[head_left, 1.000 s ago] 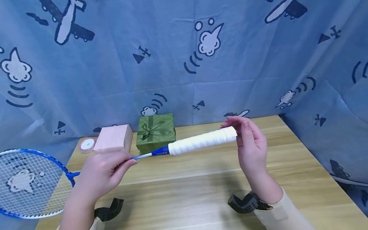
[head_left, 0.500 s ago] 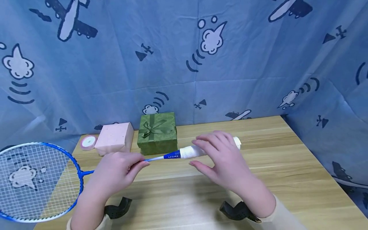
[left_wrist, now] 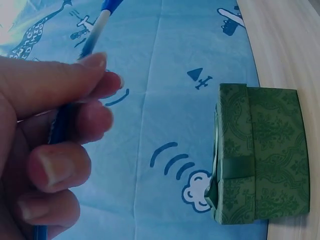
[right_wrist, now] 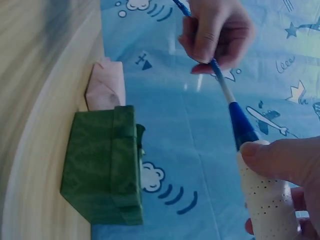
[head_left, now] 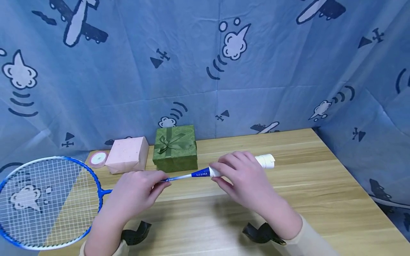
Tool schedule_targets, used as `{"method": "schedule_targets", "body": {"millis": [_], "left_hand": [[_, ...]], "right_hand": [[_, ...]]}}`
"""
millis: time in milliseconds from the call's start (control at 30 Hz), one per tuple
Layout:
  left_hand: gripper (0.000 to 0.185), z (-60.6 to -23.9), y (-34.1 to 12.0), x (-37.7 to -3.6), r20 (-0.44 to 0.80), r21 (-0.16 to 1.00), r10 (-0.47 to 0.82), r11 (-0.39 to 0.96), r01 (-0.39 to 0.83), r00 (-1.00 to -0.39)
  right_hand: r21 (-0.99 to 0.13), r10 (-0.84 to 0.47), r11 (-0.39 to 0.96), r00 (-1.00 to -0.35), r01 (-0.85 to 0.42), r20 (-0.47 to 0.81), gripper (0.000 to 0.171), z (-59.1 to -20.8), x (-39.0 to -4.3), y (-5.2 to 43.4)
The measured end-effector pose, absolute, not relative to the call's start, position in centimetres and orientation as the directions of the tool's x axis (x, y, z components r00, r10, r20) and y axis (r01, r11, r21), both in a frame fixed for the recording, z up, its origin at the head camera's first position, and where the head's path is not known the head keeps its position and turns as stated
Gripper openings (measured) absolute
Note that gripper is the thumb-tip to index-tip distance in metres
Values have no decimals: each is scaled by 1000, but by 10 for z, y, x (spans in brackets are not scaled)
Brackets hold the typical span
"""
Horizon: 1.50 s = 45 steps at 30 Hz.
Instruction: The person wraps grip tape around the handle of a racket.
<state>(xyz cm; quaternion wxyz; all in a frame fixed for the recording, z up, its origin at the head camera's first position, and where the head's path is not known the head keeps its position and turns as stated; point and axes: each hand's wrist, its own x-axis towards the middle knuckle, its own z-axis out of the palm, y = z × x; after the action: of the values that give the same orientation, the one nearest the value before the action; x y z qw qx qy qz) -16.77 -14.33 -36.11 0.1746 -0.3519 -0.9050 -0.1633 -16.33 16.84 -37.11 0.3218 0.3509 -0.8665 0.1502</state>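
A blue-and-white badminton racket (head_left: 201,173) is held in the air over the table, its strung head (head_left: 51,202) off to the left. My left hand (head_left: 137,190) grips the thin shaft, fingers curled round it in the left wrist view. My right hand (head_left: 245,177) is wrapped round the white handle (right_wrist: 267,200), whose perforated grip tape shows in the right wrist view. There the thumb lies along the handle just behind the blue cone (right_wrist: 242,125). The white butt end (head_left: 267,161) sticks out past the right hand.
Behind the racket stand a green gift box (head_left: 175,149) with a bow and a pink box (head_left: 127,154). A roll of pink ribbon (head_left: 98,159) lies beside them at the left. The wooden table (head_left: 320,199) meets a blue patterned curtain (head_left: 192,64) at the back.
My right hand has moved left from the butt end onto the handle and closed round it. The racket has shifted right and tilts less; the left hand keeps its hold on the shaft.
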Motion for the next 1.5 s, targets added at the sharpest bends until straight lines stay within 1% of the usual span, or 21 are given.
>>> {"method": "schedule_targets", "body": {"millis": [100,233,400,600,767,1033,1300,1500], "left_hand": [[10,-360,-146,-168,441,162,570,708,687,-693],[11,-358,-149,-167,431,163,549,733,660,-716],[14,-356,-152,-167,388,165,521,772,614,-760],[19,-355,-157,-164,324,201,485,803,560,-812],[20,-359,-157,-164,273,217,475,817,535,-837],[19,-363,-153,-168,231,197,493,821,536,-839],[19,-372,-138,-170,158,163,519,826,540,-840],[20,-380,-129,-173,118,180,511,832,524,-852]], "right_hand": [[-42,-508,716,-562,-696,652,30,-368,-165,175],[-63,-496,739,-605,-671,623,30,-365,-167,184],[-84,-485,770,-666,-632,567,31,-361,-168,193],[-103,-489,780,-703,-618,517,29,-360,-173,200],[-113,-484,794,-733,-598,478,29,-367,-174,207],[-112,-461,828,-780,-550,423,34,-386,-168,216],[-130,-440,834,-788,-536,431,31,-408,-165,227],[-153,-434,836,-805,-527,405,30,-415,-162,236]]}}
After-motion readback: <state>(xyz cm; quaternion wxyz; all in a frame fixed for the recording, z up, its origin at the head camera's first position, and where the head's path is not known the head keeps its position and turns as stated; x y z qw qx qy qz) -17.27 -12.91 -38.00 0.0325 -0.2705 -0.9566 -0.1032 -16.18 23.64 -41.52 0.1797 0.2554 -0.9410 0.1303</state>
